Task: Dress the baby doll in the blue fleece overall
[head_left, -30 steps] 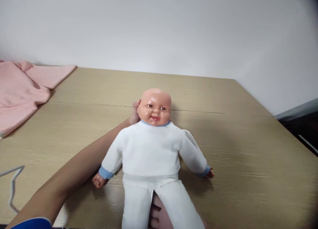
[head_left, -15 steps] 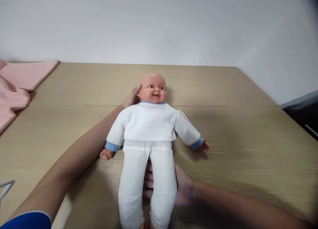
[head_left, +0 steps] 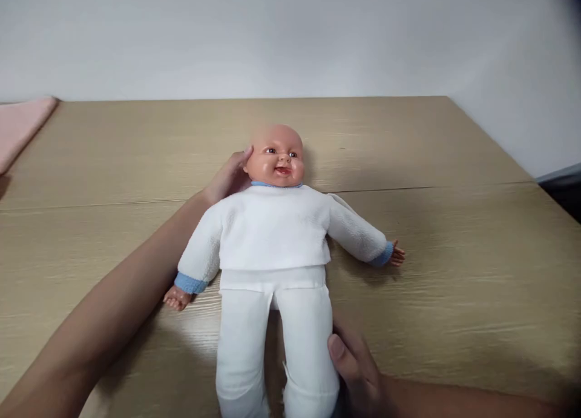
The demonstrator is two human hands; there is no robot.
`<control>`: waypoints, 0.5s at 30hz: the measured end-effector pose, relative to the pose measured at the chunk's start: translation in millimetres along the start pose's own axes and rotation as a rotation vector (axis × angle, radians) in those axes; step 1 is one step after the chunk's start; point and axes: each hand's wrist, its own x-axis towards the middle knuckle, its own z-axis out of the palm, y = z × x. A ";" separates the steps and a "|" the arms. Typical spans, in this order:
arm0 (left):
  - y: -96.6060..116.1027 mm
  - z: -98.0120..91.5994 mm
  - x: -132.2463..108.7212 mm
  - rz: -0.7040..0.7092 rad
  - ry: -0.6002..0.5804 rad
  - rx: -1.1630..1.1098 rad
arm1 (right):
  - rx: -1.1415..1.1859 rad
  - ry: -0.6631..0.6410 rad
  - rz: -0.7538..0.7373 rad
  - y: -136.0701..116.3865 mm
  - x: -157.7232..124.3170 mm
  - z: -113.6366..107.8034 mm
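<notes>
Left grip [head_left: 229, 177] cups doll [head_left: 272, 236] head; right grip [head_left: 356, 369] on leg.

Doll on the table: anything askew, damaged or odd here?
Nothing stands out. The doll lies face up on the table, clothes intact. The left hand cradles its head; the right hand touches one leg.

Single head cam, looks fwd and down across the table [head_left: 454, 273] from its near edge toward the far edge and wall [head_left: 290, 37], close-in, doll [head_left: 276, 236] centred, both forearms entering from the bottom corners.
</notes>
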 end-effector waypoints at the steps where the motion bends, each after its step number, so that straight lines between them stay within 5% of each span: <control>1: 2.9 -1.2 -1.3 -0.021 0.004 0.007 | -0.117 0.017 -0.059 -5.0 4.8 -6.3; 6: 8.1 -23.5 -5.3 0.016 0.035 0.072 | -0.438 0.040 -0.164 -21.2 27.8 -23.8; 11: 8.7 -45.9 -3.5 0.089 -0.065 0.366 | -0.438 0.016 -0.159 -28.5 30.2 -21.0; 15: 8.9 -46.7 -1.9 0.147 -0.002 0.447 | -0.425 0.012 -0.147 -29.1 29.2 -20.0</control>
